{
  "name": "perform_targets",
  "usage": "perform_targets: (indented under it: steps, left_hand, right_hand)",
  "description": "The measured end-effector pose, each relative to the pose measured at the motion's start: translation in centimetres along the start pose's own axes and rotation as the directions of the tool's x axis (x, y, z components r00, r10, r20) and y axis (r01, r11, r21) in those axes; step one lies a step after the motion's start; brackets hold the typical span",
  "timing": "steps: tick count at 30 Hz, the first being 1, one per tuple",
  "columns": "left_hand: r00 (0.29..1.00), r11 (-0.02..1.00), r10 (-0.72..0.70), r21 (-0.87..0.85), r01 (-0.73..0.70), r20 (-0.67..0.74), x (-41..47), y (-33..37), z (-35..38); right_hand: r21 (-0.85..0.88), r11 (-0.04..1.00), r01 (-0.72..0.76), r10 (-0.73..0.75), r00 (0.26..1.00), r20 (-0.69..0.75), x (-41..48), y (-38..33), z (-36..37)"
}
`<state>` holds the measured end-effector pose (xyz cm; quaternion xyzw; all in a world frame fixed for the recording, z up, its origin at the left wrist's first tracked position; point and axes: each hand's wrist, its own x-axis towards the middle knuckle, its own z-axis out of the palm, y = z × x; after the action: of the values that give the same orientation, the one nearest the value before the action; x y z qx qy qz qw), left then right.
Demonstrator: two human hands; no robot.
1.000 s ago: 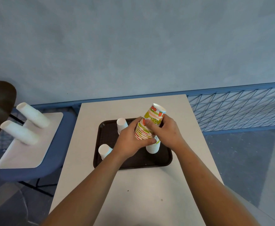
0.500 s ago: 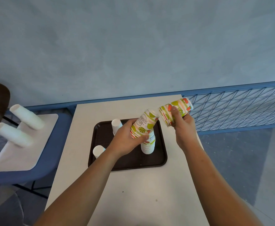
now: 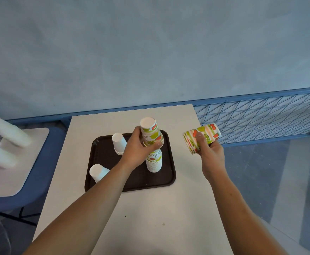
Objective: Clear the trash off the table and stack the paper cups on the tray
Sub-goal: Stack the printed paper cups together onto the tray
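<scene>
A dark brown tray point(image 3: 102, 150) lies on the pale table point(image 3: 150, 218). On its right part stands an upside-down stack of fruit-print paper cups point(image 3: 154, 162). My left hand point(image 3: 137, 150) grips a fruit-print cup point(image 3: 150, 133), bottom up, right on top of that stack. My right hand point(image 3: 208, 150) holds a short stack of fruit-print cups point(image 3: 202, 137) on its side, in the air beyond the tray's right edge. Two white cup stacks are upside down on the tray: one at the back point(image 3: 119, 143), one at the front left point(image 3: 97, 172).
To the left a blue chair point(image 3: 18, 201) carries a white board with two white tubes point(image 3: 7, 131) lying on it. A blue mesh fence point(image 3: 260, 116) runs behind the table on the right. The near half of the table holds only small specks.
The fruit-print cups were split between my hands. My right hand carried its part out to the right, off the tray. My left hand turned its cup upright onto the standing stack.
</scene>
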<state>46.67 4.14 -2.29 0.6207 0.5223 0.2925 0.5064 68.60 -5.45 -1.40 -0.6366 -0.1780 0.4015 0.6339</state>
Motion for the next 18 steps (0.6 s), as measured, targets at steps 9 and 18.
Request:
perform_targets:
  steps: [9, 18]
  left_hand:
    - [0.993, 0.975, -0.117, 0.193, 0.109, 0.031, -0.7, -2.6, 1.2]
    - [0.996, 0.979, -0.064, 0.19, 0.076, -0.069, -3.3, -2.1, -1.6]
  right_hand:
    - [-0.215, 0.961, 0.173, -0.145, 0.979, 0.141, 0.6, -0.7, 3.1]
    - [-0.618, 0.588, 0.522, -0.256, 0.845, 0.47, 1.3, 2.9, 10.1]
